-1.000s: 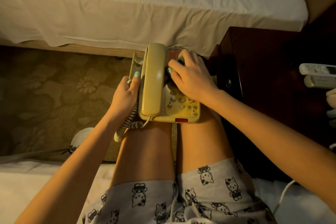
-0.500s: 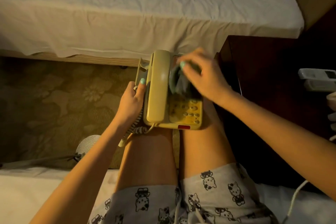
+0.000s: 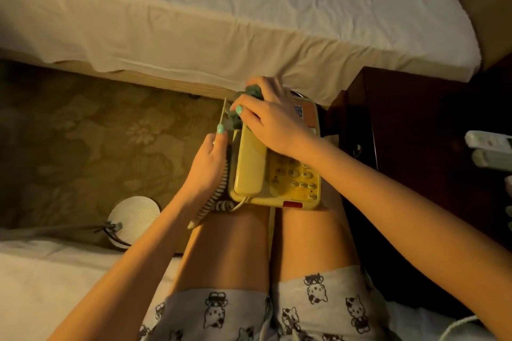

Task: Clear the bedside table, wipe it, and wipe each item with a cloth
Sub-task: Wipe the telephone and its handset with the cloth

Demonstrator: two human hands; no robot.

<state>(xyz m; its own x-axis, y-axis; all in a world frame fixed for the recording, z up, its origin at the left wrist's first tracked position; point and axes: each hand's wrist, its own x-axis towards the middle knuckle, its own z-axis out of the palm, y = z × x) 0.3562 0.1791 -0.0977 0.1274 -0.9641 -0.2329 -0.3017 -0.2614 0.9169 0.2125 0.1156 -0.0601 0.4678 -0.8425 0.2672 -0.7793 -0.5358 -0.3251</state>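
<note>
A cream corded telephone [image 3: 293, 177] rests on my knees, its handset in the cradle and its coiled cord hanging at the left. My left hand [image 3: 207, 158] grips the phone's left side, thumb up along the edge. My right hand [image 3: 266, 116] holds a bunched grey-green cloth [image 3: 239, 111] against the far left end of the handset. The dark wooden bedside table [image 3: 415, 130] stands to the right of my knees.
Two white remote controls [image 3: 490, 149] lie on the table's right part. A bed with white sheets [image 3: 221, 22] runs across the top. Patterned carpet [image 3: 97, 133] and a white slipper [image 3: 133, 216] lie at the left. A white cable [image 3: 457, 324] trails at the lower right.
My right hand with the cloth has slid from the keypad and label area leftwards to the far end of the handset. The view has shifted slightly; my left hand keeps its hold.
</note>
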